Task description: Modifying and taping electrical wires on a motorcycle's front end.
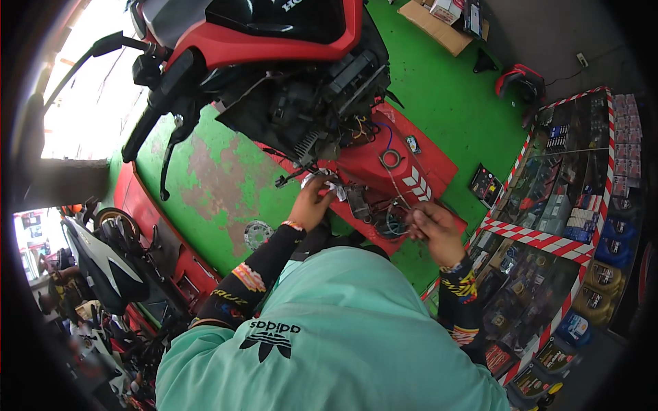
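My right hand (436, 233) pinches a thin wire between thumb and fingers. From it a pale twisted wire (397, 185) runs up to a small coil of wire (391, 159). My left hand (312, 202) is closed, fingers curled by a white crumpled cloth or paper (330, 186) below the motorcycle's exposed front; what it grips is hidden. Between my hands lie a dark boxy part (356, 203) and a tangle of wires (387, 212), on or over a red platform (435, 154). Above is the red and black motorcycle (274, 48), its inner parts and wiring bare.
The motorcycle's handlebar (154, 103) and lever (170, 157) jut out at the upper left. A glass display case (531, 226) with red-and-white striped edging stands at the right. Another motorcycle (103, 257) is at the left. A cardboard box (439, 26) lies at the top right.
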Motion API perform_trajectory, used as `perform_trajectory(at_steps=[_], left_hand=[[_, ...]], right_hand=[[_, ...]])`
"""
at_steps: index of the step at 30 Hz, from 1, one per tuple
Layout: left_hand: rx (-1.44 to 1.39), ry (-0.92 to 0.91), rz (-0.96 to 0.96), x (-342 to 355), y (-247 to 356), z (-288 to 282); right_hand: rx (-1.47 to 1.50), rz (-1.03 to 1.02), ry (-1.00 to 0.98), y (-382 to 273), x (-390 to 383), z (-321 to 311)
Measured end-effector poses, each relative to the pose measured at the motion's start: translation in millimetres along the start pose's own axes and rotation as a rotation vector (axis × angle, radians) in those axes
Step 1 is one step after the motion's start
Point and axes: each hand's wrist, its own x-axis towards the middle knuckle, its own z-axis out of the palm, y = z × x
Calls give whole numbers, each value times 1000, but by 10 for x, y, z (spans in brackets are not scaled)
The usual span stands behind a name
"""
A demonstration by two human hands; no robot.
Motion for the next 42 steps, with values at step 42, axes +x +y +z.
perform_trajectory(at_steps=[42], left_hand=[[58,490,-827,-4449,-1826,-789]], right_hand=[[-268,-79,-450,1239,768,701]])
